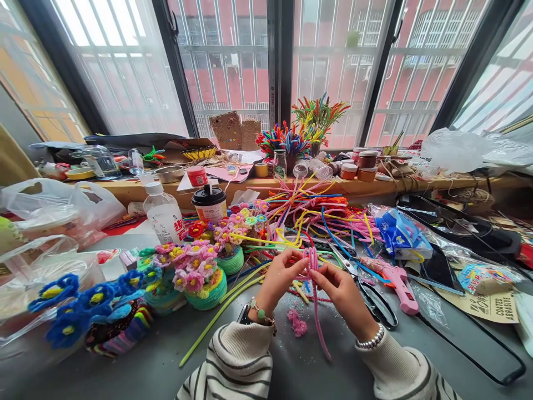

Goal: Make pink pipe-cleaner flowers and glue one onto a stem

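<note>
Pink pipe cleaners [315, 297], looped at the top with a long end hanging down, are pinched between both my hands. My left hand [284, 276] grips the looped part from the left, its thumb and forefinger pressed together. From the right, my right hand [342, 293] holds the same pink strands just below the loops. A small pink fluffy piece [297, 322] lies on the grey table [291, 369] beneath my hands. Scissors [368, 289] with black handles rest just right of my right hand, beside a pink glue gun [398, 282].
Pipe-cleaner flower pots [204, 291] and blue flowers [97, 300] stand at the left, near a clear bottle [163, 216] and a lidded cup [209, 205]. Behind my hands lies a heap of loose pipe cleaners [341, 219]. The glue gun's black cable [466, 353] loops along the right.
</note>
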`<state>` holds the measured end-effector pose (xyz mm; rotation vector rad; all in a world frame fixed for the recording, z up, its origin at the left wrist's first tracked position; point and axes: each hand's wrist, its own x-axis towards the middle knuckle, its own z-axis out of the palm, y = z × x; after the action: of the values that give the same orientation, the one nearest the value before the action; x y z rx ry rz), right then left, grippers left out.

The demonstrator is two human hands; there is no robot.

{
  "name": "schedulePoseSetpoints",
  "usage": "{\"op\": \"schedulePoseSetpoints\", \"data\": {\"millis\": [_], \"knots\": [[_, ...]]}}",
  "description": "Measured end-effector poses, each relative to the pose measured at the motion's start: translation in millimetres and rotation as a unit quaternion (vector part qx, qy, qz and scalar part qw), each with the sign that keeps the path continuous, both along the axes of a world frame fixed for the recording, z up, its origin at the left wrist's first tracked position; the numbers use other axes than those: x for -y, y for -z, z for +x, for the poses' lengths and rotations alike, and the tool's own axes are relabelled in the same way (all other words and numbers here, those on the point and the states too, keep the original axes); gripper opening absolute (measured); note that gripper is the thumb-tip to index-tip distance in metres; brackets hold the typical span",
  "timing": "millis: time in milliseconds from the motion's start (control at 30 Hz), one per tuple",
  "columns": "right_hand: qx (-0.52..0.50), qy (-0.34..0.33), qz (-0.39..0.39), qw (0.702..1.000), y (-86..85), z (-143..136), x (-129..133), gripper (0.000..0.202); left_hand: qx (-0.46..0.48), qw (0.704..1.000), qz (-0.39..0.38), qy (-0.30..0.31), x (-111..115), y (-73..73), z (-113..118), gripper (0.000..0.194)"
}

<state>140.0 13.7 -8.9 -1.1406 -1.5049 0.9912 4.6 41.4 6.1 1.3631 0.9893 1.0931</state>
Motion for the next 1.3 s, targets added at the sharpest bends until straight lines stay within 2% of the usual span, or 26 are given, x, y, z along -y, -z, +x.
{"op": "schedulePoseSetpoints", "data": {"millis": [700,1000,1133,1300], "knots": [[0.007,0.002,0.002,1.000,-3.0,1.9,-0.1,0.026,0.018,1.000,-0.021,-0.006,1.5,-1.8,1.1,0.022],[0.020,-0.005,0.002,1.000,1.3,2.8,-0.8,0.025,-0.011,1.000,-0.010,-0.005,1.4,0.4,0.3,0.021],[0.024,-0.011,-0.005,1.000,-0.8,4.4,-1.6,0.027,0.001,1.000,-0.004,-0.006,1.0,1.2,0.5,0.021],[0.002,-0.001,0.006,1.000,-0.1,6.4,-3.1,0.025,0.038,0.998,-0.042,-0.007,1.6,0.5,1.9,0.021]]}}
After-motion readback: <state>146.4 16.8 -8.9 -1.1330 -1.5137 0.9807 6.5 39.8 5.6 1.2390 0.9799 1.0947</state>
